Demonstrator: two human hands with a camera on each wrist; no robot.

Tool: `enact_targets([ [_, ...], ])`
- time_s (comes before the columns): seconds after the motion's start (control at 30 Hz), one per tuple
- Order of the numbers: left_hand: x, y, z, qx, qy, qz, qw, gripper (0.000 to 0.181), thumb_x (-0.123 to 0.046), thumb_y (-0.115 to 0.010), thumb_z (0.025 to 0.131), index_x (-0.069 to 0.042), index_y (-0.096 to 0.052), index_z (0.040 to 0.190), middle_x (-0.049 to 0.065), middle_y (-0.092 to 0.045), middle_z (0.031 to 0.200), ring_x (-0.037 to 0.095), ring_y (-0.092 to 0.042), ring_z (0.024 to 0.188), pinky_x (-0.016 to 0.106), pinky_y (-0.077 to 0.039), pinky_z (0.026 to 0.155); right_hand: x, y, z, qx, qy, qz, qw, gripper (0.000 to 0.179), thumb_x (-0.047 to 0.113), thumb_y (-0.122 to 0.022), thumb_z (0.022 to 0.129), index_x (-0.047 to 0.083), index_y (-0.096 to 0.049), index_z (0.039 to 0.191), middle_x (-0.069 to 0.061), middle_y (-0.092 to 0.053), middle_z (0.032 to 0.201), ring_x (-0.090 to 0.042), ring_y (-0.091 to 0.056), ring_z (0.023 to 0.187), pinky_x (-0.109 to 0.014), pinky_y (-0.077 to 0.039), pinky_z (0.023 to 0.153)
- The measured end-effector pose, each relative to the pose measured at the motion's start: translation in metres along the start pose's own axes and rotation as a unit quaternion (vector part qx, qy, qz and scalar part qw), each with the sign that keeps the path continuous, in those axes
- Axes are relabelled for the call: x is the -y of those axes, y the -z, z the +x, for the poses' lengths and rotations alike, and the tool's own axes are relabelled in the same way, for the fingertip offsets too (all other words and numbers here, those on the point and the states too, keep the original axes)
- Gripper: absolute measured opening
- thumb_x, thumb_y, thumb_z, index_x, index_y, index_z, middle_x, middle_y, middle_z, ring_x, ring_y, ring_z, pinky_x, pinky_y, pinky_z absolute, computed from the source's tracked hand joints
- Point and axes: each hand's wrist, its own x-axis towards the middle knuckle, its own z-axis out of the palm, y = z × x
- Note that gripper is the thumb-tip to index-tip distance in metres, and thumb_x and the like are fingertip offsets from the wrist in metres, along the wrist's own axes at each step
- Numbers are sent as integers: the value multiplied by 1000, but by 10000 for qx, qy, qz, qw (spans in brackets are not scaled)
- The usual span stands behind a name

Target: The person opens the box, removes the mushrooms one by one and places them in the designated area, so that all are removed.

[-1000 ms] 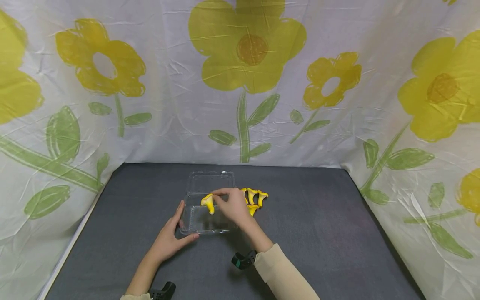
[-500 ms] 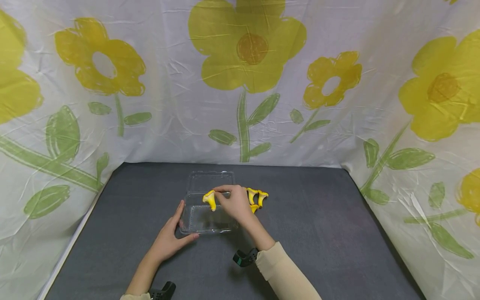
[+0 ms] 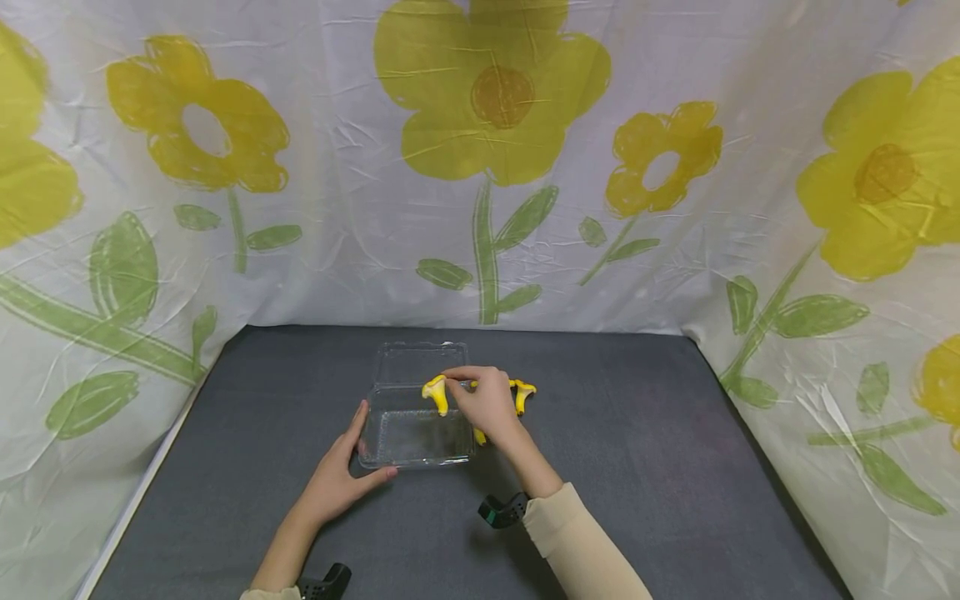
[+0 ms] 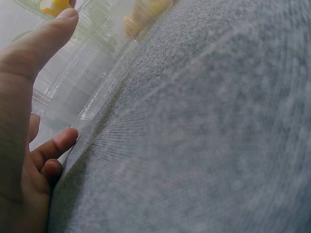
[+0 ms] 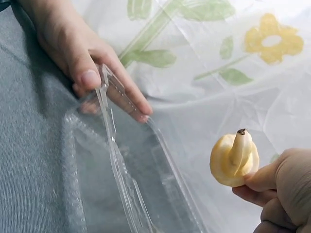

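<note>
A clear plastic box point(image 3: 420, 448) stands unfolded on the dark cloth, its hinged lid point(image 3: 422, 363) lying back. My left hand point(image 3: 333, 482) holds the box at its left side, thumb along the front; the right wrist view shows that thumb over the rim point(image 5: 108, 116). Above the box, my right hand point(image 3: 489, 407) pinches a yellow trumpet-shaped mushroom point(image 3: 437, 395) between thumb and finger. Its stem tip is dark in the right wrist view, where the mushroom point(image 5: 234, 158) hangs apart from the box. More such mushrooms point(image 3: 522, 397) lie right of the box, partly hidden by my right hand.
A dark grey cloth point(image 3: 637, 467) covers the table. White curtains point(image 3: 570, 275) printed with yellow flowers hang behind it and on both sides. Black bands point(image 3: 504, 510) with small devices sit at both wrists.
My right hand has drifted right and slightly away from me, carrying the pinched mushroom toward the right side of the box. The left hand and the box have stayed in place.
</note>
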Motion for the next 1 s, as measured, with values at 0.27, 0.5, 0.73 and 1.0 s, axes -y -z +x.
enact_targets([
  [0.27, 0, 0, -1, -48, -69, -26, 10000, 121, -46, -90, 84, -19, -12, 173, 1, -45, 97, 22, -47, 96, 44, -37, 83, -10, 11, -3, -140, -160, -141, 9997, 17, 9, -72, 101, 6, -83, 114, -12, -80, 110, -4, -36, 33, -19, -34, 39],
  [0.5, 1, 0, -1, -50, -91, -19, 9999, 121, -45, -90, 85, -19, -11, 173, 1, -44, 96, 21, -46, 95, 45, -37, 84, -18, 19, -5, -348, -89, -277, 9990, 17, 8, -74, 99, 2, -83, 112, -13, -80, 107, -6, -27, 36, -20, -29, 40],
  [0.73, 1, -1, -1, -51, -86, 13, 9999, 121, -46, -90, 84, -19, -12, 173, 1, -44, 96, 21, -46, 94, 44, -37, 83, -25, 25, -7, -441, -361, -362, 9977, 15, 10, -75, 100, 8, -84, 111, -10, -81, 107, -11, -53, 44, -20, -39, 43],
  [1.0, 1, -1, -1, -28, -80, -18, 10000, 121, -45, -90, 85, -18, -11, 173, 2, -44, 96, 22, -46, 95, 45, -37, 83, -34, 33, -10, -539, -391, -380, 9971, 15, 10, -74, 100, 7, -84, 111, -14, -80, 109, -5, -36, 35, -21, -35, 39],
])
